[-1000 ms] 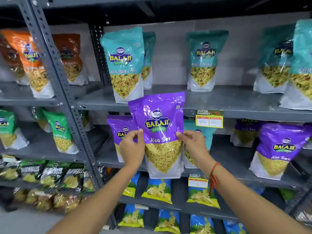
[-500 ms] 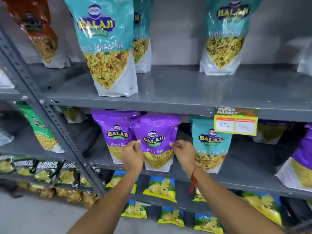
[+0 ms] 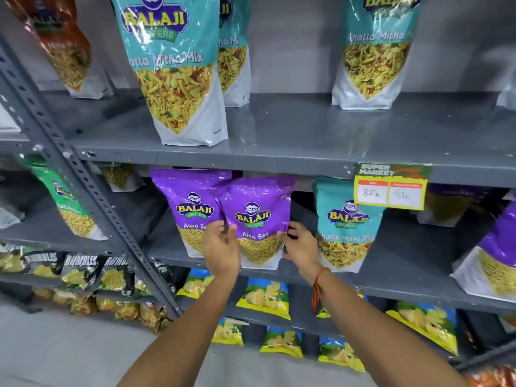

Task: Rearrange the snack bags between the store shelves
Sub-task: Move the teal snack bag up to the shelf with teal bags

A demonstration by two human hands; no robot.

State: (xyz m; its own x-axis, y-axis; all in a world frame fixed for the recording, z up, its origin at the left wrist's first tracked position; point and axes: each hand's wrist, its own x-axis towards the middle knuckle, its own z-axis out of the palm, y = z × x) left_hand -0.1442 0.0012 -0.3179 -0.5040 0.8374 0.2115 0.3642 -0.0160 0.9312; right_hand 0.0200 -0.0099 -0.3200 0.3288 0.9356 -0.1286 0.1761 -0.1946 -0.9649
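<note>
A purple Aloo Sev bag (image 3: 258, 216) stands upright on the middle grey shelf (image 3: 391, 277). My left hand (image 3: 222, 251) touches its left edge with the fingers loosening. Pinching its right edge is my right hand (image 3: 300, 247). Just behind and to the left stands a second purple Aloo Sev bag (image 3: 187, 202), partly overlapped by the first. A teal Khatta Mitha Mix bag (image 3: 344, 224) stands to the right on the same shelf.
The upper shelf (image 3: 293, 135) carries teal mix bags (image 3: 173, 68) and an orange bag (image 3: 64, 46). A yellow price tag (image 3: 391, 188) hangs on its front lip. A slotted steel upright (image 3: 83, 185) crosses at the left. Chip packets (image 3: 264, 297) fill the lower shelves.
Both hands carried the purple bag from in front of the shelves down onto the middle shelf beside the other purple bag. My view moved closer. My left fingers have begun to spread.
</note>
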